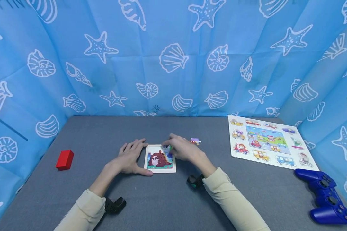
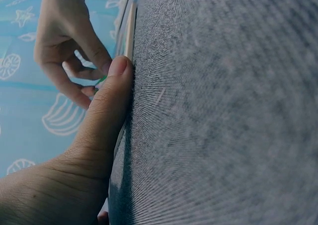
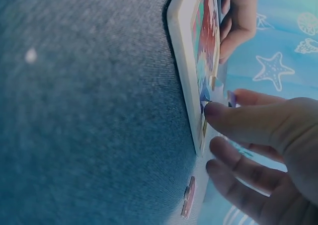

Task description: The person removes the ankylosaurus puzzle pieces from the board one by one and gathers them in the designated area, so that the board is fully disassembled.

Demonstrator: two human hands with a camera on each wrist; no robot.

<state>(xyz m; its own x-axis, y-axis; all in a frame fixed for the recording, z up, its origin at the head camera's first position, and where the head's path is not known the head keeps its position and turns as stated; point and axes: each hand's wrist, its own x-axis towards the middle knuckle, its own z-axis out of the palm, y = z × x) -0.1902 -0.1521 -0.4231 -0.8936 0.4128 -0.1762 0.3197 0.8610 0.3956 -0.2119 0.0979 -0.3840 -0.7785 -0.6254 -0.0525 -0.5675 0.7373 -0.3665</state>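
A small square jigsaw puzzle tray [image 1: 160, 171] with a pale frame lies on the table, its picture a brown spiky-backed animal. My left hand [image 1: 130, 158] holds it at the left, thumb along the front edge and index fingertip at the back corner. The left thumb [image 2: 102, 101] shows large against the tray's edge in the left wrist view. Over the tray's back right corner, my right hand [image 1: 182, 147] pinches a puzzle piece [image 3: 231, 99] between thumb and index finger, mostly hidden by the fingers. The other right fingers are loosely bent.
One loose puzzle piece [image 1: 195, 141] lies behind the right hand. A red block [image 1: 65, 159] stands at far left. To the right are a white vehicle puzzle board [image 1: 239, 155] and a blue game controller [image 1: 325, 197]. A blue curtain [image 1: 173, 80] hangs behind the table.
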